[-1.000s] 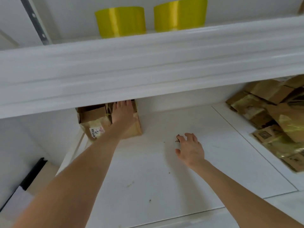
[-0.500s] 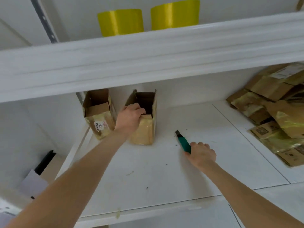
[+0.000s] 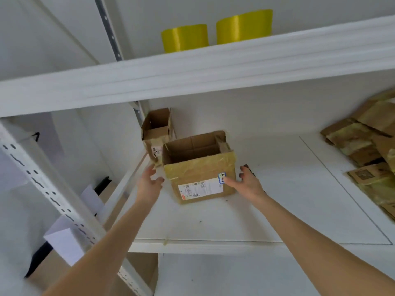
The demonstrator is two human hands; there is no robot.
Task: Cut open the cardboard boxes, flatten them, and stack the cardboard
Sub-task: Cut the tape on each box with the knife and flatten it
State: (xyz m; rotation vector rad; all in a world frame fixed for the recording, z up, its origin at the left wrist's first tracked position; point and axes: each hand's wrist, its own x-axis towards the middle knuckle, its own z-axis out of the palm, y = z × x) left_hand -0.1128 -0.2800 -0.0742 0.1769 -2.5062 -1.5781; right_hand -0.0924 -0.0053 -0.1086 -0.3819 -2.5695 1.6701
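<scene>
Left hand, fingers spread, is just beside the box. Right hand is spread too, thumb on the box's front. The box stands open-topped on the white shelf, with a smaller box behind it and flattened cardboard at the right.

Single view, head-worn, wide-angle. Faces forward into a white rack. Eye line sits near the front edge of the upper shelf, gaze tipped down onto the lower shelf. Close range: both forearms enter from the near bottom edge, outstretched, left hand and right hand mid-frame. Rack post slants across near left.
</scene>
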